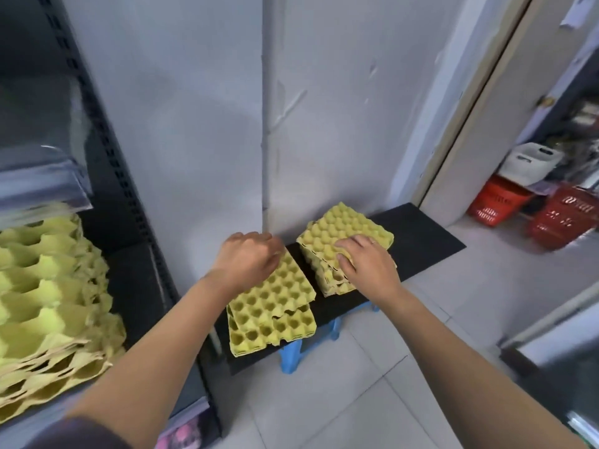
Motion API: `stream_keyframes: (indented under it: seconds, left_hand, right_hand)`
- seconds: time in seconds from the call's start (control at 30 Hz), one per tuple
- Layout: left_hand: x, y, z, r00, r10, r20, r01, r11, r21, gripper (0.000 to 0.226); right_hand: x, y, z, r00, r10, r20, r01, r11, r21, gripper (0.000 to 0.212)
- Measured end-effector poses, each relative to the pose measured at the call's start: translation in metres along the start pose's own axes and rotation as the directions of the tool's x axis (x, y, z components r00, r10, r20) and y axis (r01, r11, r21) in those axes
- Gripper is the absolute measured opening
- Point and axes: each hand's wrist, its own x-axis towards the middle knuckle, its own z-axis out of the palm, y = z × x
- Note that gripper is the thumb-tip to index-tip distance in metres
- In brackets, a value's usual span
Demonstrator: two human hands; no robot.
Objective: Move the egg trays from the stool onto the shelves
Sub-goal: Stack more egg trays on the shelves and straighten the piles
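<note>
Two stacks of yellow egg trays lie on a black board set across blue stools. My left hand has curled fingers over the far edge of the near stack. My right hand rests on the far stack, fingers spread over the top tray and thumb at its near edge. A tall stack of the same yellow trays sits on the dark shelf unit at the left.
A white wall stands right behind the board. At the right an open doorway shows red shopping baskets and a white container. Tiled floor lies below and to the right. Plastic-wrapped goods sit on the shelf above the trays.
</note>
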Motion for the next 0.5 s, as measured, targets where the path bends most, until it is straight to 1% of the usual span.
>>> stream_keyframes:
  seconds: [0.1,0.17,0.23,0.37,0.5]
  left_hand:
    - [0.012,0.009,0.020,0.990,-0.133,0.054,0.132,0.991,0.031,0.039]
    - [0.015,0.012,0.030,0.971,-0.217,0.103,0.214,0.976,0.039,0.031]
    - [0.016,0.014,0.039,0.945,-0.298,0.135,0.294,0.954,0.049,0.028]
    - [0.012,0.006,0.064,0.905,-0.380,0.192,0.376,0.925,0.060,0.029]
    - [0.009,-0.017,0.099,0.858,-0.453,0.242,0.453,0.890,0.060,0.030]
  right_hand:
    - [0.018,0.033,0.014,0.994,-0.041,0.100,0.039,0.999,0.021,0.028]
    - [0.030,0.046,0.026,0.982,-0.071,0.177,0.066,0.997,0.035,0.034]
    - [0.043,0.054,0.039,0.961,-0.079,0.264,0.062,0.995,0.072,0.039]
    - [0.065,0.063,0.073,0.913,-0.091,0.397,0.036,0.989,0.144,0.044]
    - [0.086,0.067,0.113,0.871,-0.113,0.479,0.032,0.984,0.175,0.044]
